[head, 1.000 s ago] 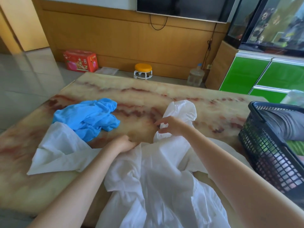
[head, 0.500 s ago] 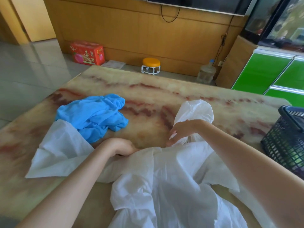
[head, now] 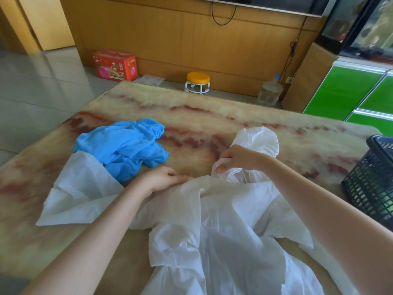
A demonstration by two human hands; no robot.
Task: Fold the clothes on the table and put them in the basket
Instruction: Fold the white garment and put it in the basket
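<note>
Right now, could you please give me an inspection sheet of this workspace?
Surface: marbled table, near side draped in cloth.
Job's things: white garment spread out unfolded; blue garment crumpled at left, touching it; basket at the right edge.
Clutter: nothing seen.
Hands: left hand grips the white garment's edge; right hand pinches its bunched far part between the fingers.
Cables: black cable loops below the wall screen.
Surroundings: red box, yellow stool and water jug on the floor; green cabinet at right.

Wood-panelled wall (head: 170, 39), grey tiled floor (head: 32, 92), green cabinet (head: 340, 90), orange-topped stool (head: 198, 81).
</note>
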